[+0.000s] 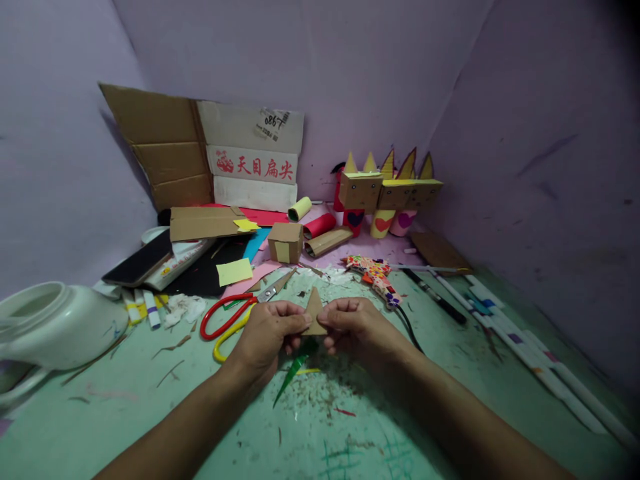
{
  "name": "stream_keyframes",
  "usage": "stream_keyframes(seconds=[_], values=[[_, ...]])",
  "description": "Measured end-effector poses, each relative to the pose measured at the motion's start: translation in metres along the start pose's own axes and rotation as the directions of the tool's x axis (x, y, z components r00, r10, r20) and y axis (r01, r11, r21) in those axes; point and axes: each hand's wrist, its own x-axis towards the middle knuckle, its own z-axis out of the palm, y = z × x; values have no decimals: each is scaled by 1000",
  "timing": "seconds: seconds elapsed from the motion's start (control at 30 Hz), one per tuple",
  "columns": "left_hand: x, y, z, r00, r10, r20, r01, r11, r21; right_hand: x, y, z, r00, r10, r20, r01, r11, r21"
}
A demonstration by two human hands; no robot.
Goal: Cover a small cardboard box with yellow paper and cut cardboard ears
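A small brown cardboard triangle (314,315) points upward between my two hands, just above the green tabletop. My left hand (267,330) pinches its left side between thumb and fingers. On the other side, my right hand (357,327) pinches the right edge the same way. Scissors (233,317) with one red and one yellow handle loop lie beside my left hand, blades pointing away. Beyond my right hand rests a glue gun (373,277) covered in colourful patterned paper, its black cord trailing right. A green pointed scrap (290,380) lies below my hands.
Behind stand a cardboard box (286,241), paper-covered tubes (320,225) and several box-headed figures (360,193) with pointed ears. Left are a white pot (65,323), a yellow paper piece (235,272) and an opened carton (250,157). White rods (520,357) lie along the right wall.
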Motion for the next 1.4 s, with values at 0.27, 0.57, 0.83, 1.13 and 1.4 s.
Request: stream_keyframes(seconds=[0.27, 0.57, 0.83, 1.13, 1.4], values=[[-1, 2, 0, 998, -43, 43, 45, 998, -47, 1, 1, 0, 1000, -6, 19, 5, 1000, 24], [-4, -3, -1, 983, 178, 39, -182, 968, 174, -6, -8, 3, 986, -163, -18, 153, 954, -259], [-11, 0, 3, 950, 308, 43, -305, 894, 328, -4, -9, -3, 955, -290, -70, 274, 946, -174], [-10, 0, 2, 949, 284, 140, -315, 896, 313, -7, -12, 1, 971, -234, -54, 232, 972, -48], [-12, 2, 0, 954, 264, 141, -296, 905, 307, -8, -12, 4, 952, -300, -68, 289, 948, -134]])
